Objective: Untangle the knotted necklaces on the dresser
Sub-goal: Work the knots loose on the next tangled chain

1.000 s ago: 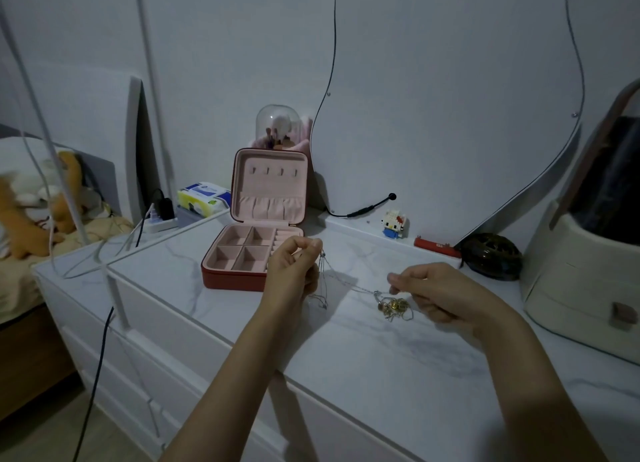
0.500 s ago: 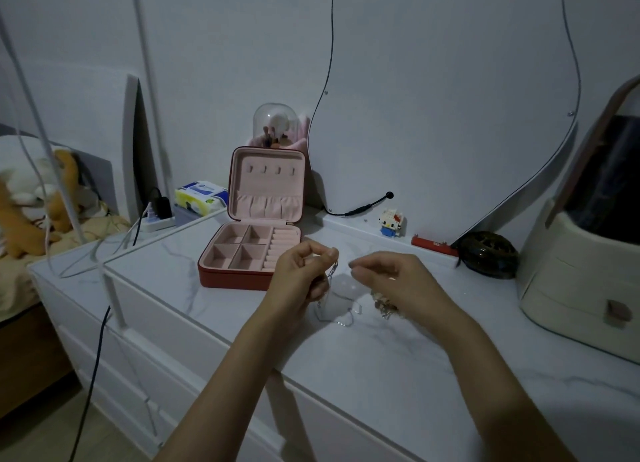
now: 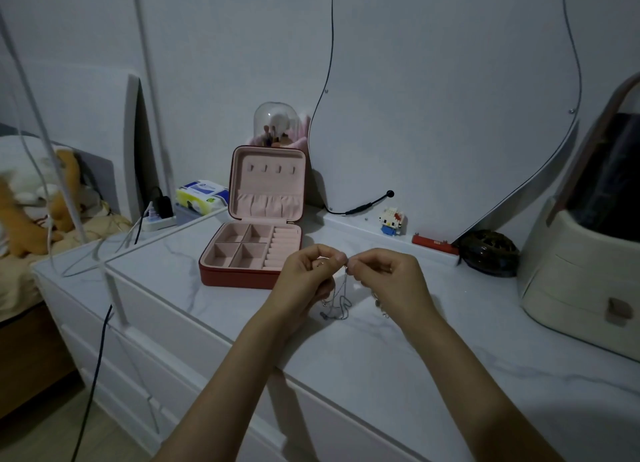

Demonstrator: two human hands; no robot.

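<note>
Thin silver necklace chains (image 3: 338,300) hang in a tangle from my fingertips down to the white marble dresser top (image 3: 363,354). My left hand (image 3: 308,274) and my right hand (image 3: 384,276) meet fingertip to fingertip above the dresser, and each pinches the chains at the top. A small part of the jewellery (image 3: 379,304) shows below my right hand; the rest of it is hidden behind that hand.
An open red jewellery box (image 3: 254,250) with pink compartments stands just left of my hands. A small toy figure (image 3: 391,220), a red bar (image 3: 434,244), a dark round object (image 3: 489,252) and a cream organiser (image 3: 581,271) line the back and right. A mirror (image 3: 450,97) leans on the wall.
My right hand has moved left from the gold cluster on the dresser to meet my left hand. The chains now hang from both pinches instead of stretching between the hands.
</note>
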